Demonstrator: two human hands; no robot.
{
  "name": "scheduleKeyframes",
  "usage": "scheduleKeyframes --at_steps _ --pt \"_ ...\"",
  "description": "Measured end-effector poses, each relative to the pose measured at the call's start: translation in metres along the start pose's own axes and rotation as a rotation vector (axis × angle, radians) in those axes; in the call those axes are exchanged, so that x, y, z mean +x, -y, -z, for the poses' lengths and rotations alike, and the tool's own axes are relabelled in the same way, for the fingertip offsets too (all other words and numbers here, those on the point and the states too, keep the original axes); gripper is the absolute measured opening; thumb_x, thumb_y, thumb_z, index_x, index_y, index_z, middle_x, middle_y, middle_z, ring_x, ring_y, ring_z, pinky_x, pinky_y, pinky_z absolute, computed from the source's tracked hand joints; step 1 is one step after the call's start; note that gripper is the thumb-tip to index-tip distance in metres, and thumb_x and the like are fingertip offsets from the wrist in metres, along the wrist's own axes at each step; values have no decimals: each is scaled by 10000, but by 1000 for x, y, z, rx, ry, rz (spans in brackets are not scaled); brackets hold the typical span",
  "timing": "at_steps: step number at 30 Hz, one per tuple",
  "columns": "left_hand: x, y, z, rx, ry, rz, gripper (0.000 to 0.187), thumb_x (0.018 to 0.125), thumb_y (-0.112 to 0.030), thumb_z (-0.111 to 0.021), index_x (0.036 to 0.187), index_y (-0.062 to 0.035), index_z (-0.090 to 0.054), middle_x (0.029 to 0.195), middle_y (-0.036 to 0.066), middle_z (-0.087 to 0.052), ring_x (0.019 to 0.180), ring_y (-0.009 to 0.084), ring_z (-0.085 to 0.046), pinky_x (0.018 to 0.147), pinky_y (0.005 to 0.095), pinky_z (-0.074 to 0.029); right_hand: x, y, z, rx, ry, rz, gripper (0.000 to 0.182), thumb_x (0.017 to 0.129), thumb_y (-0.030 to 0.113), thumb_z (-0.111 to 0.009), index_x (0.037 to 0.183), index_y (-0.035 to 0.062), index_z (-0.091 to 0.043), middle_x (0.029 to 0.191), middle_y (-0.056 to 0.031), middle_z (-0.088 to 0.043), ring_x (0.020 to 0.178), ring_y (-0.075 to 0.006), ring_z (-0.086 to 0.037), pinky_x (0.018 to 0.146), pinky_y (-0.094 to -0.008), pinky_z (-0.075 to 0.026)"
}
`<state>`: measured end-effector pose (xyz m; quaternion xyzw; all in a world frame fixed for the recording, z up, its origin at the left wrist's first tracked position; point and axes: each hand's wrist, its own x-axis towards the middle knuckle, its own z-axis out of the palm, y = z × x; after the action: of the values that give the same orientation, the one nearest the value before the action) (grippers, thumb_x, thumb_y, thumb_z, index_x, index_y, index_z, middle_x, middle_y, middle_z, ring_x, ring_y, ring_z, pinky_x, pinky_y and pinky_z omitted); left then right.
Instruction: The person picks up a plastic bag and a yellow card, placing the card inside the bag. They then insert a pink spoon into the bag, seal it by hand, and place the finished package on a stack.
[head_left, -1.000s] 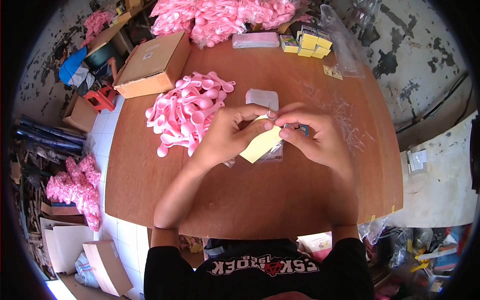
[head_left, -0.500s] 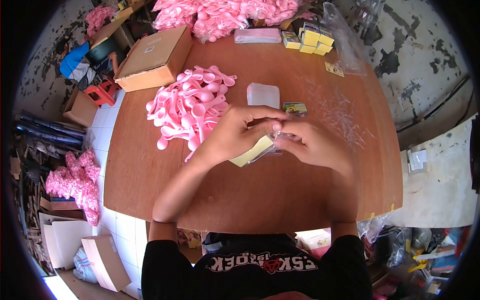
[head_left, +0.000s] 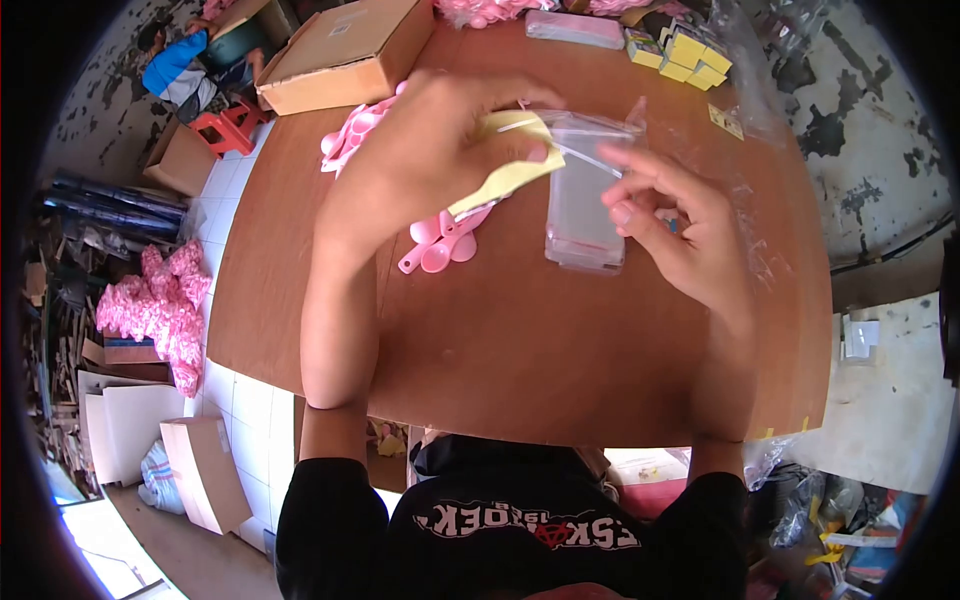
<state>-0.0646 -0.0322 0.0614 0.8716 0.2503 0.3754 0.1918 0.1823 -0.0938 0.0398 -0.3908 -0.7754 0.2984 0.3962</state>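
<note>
My left hand point(head_left: 430, 150) is raised over the table, its fingers closed on a pale yellow card point(head_left: 525, 165) with a curved, bent edge. A thin clear strip point(head_left: 590, 160) stretches from the card toward the fingertips of my right hand point(head_left: 680, 220). That hand hovers to the right with its fingers apart. Between and below the hands lies a stack of clear plastic bags point(head_left: 585, 235). Pink measuring spoons point(head_left: 440, 240) show beneath my left hand, which hides most of their pile along with the forearm.
A cardboard box point(head_left: 345, 55) stands at the back left, near a seated person point(head_left: 185, 75). Yellow card packs point(head_left: 690, 55) and a flat clear-wrapped pack point(head_left: 575, 30) sit at the far edge. Clear scraps point(head_left: 765, 240) litter the right side.
My hands have parted: the left rose up and left with the yellow card, the right moved right and its fingers spread. The view has shifted, and the clear bags are now more exposed.
</note>
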Motion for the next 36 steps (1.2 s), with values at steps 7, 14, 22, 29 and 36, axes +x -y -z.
scheduleKeyframes --at_steps 7,14,22,29,36 --pt "-24 10 45 299 -178 18 277 848 -79 -701 1107 9 -657 760 85 -653 617 104 -558 564 276 -459 16 -17 -39 261 -255 118 416 919 -3 -581 1325 -21 -495 1178 -124 -637 797 -119 -658 662 -230 -552" --pt "-32 1 71 248 -168 185 290 831 -77 -713 1105 2 -662 780 77 -659 670 102 -571 606 274 -468 55 -56 -124 -498 -76 -20 158 843 234 -680 872 84 -722 742 -90 -700 651 -268 -681 594 -341 -524" --pt "-29 6 57 62 -237 20 306 764 -63 -731 1053 17 -673 843 225 -669 735 341 -661 702 375 -508 86 -42 -169 -781 106 -187 274 765 346 -659 725 76 -685 633 -131 -654 630 -334 -667 612 -446 -531" --pt "-21 13 52 113 -187 133 344 819 -45 -708 1144 35 -629 882 143 -682 773 176 -612 741 316 -492 72 -31 -92 -609 -57 -107 178 895 145 -537 848 -13 -606 737 -225 -608 656 -374 -623 620 -431 -486" --pt "-8 18 32 76 -242 71 342 758 -58 -736 1079 26 -658 849 214 -679 772 364 -656 722 391 -498 40 -22 8 -77 -525 -120 190 955 177 -602 1029 9 -651 723 -14 -604 551 -75 -542 514 -238 -451"
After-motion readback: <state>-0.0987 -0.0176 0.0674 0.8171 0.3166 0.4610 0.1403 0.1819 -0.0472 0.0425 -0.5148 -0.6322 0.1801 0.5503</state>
